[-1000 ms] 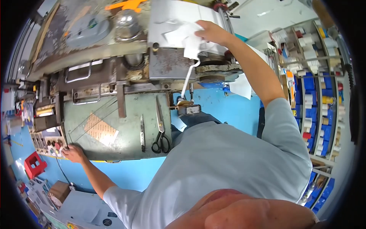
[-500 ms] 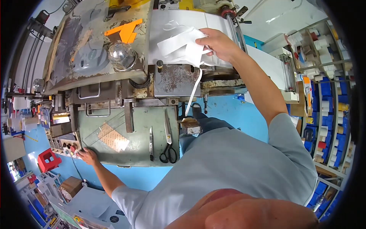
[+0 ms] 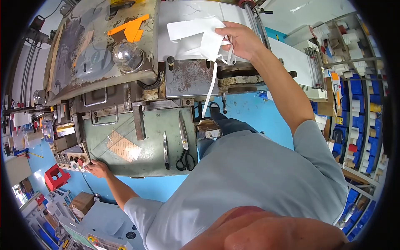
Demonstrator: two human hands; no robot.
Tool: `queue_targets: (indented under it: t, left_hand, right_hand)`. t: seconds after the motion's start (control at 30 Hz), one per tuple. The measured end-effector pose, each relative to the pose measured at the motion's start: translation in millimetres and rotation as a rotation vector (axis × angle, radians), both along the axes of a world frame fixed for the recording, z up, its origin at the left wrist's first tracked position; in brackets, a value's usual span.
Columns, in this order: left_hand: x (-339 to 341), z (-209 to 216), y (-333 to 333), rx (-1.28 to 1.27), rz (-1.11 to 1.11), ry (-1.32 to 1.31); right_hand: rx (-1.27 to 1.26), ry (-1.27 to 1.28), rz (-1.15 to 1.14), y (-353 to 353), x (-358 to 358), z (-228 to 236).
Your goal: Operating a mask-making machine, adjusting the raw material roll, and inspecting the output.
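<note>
Rusty machine [image 3: 187, 79], orange arrow sign [image 3: 130, 28]; right hand [image 3: 241, 39] pinching white tape [image 3: 196, 35]; left hand [image 3: 96, 168] pressing buttons [image 3: 77, 160].

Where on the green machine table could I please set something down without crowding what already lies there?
The green table is bare between the paper sheet and the narrow blade. It is crowded at the right, where the scissors lie, and at the left edge, where the left hand rests by the buttons. The right hand holds white strips up above.
</note>
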State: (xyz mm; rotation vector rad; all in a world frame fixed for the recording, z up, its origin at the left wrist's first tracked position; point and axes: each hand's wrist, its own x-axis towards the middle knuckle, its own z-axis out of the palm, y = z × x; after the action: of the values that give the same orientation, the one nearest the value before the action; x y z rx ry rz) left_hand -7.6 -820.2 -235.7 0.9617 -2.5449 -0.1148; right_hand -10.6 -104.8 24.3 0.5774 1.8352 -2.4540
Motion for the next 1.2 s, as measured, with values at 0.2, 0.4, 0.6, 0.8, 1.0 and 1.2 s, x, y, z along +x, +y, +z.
queue_targets:
  t: [0.2, 0.4, 0.6, 0.8, 1.0, 1.2]
  left_hand:
    - [5, 8, 4, -0.009, 0.002, 0.027]
    - [4, 6, 3, -0.013, 0.025, 0.026]
    - [5, 5, -2, -0.026, -0.009, 0.053]
    - [3, 5, 7, -0.021, -0.022, 0.028]
    - [3, -4, -1, -0.067, -0.048, 0.038]
    - [1, -3, -4, -0.038, -0.088, -0.007]
  right_hand:
    - [-0.196, 0.119, -0.164, -15, -2, -4]
    - [-0.27, 0.126, -0.146, -14, -10, -5]
    - [-0.204, 0.144, -0.067, -25, -10, -2]
    - [0.14, 0.11, 0.028, -34, -1, -8]
    - [0.389, 0.035, 0.163, -47, 17, -12]
    - [0.454, -0.047, 0.188, -43, 35, -28]
